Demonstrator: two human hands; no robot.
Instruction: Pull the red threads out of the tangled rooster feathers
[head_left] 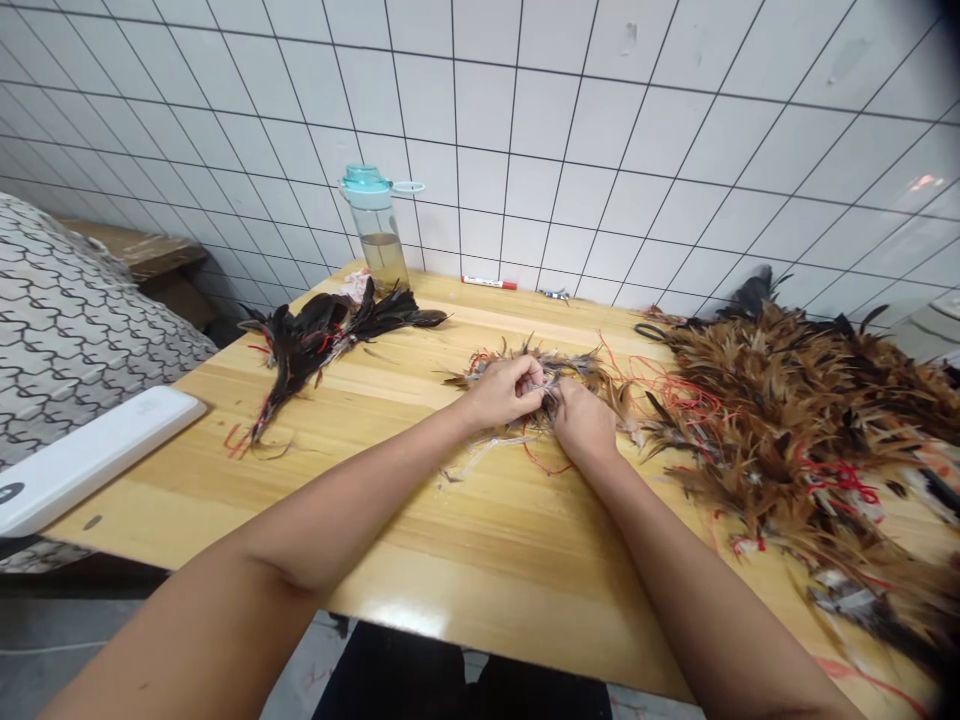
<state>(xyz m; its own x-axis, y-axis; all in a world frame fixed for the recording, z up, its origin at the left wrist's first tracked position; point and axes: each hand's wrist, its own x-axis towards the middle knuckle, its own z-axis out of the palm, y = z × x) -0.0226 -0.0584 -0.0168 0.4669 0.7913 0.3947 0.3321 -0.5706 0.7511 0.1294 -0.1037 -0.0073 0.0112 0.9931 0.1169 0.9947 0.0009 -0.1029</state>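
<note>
Beyond the left hand [504, 392] and feathers [589, 374], a bottle [370, 217] holds yellowish liquid [384, 258].

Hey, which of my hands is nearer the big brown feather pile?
Right: your right hand is left of the brown feather pile, apart from it; your left hand is farther left.

Small feather-craft workshop corner, identifiable by a plain wooden worktable [465, 560] set against a white-tiled wall [487, 170] and strewn with raw stock: heaped brown feathers [780, 400] at right, loose red thread [679, 390] beside them, a bunch of black feathers [300, 335] at left. Marked further as an informal workplace by a red-and-white marker [489, 283] and a lidded drinking bottle [382, 240] near the wall. Not determinable: whether within a home.
</note>
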